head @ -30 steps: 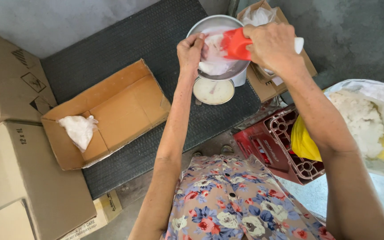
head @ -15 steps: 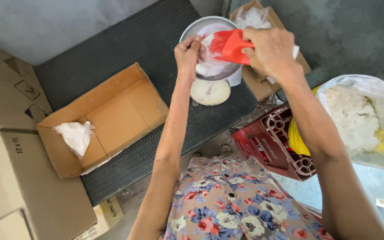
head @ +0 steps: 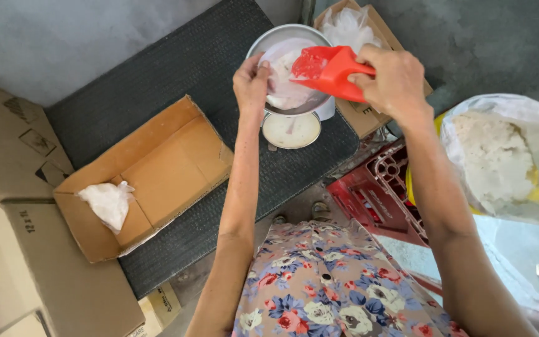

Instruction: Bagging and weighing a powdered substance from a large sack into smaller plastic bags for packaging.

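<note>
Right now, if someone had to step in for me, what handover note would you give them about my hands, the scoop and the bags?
Left hand: pinching open the rim of the clear plastic bag that sits in the metal scale pan.
Right hand: firm grip on the red scoop, mouth tipped into that bag.
Dial scale stands on the dark mat.
Done: one filled bag lies in the open cardboard box.
Left: the big sack of white grainy stuff at the right is well filled; the bag on the pan is not yet closed.

Red scoop (head: pixel 329 72) over bag (head: pixel 288 78) — scale pan (head: pixel 276 37)
</note>
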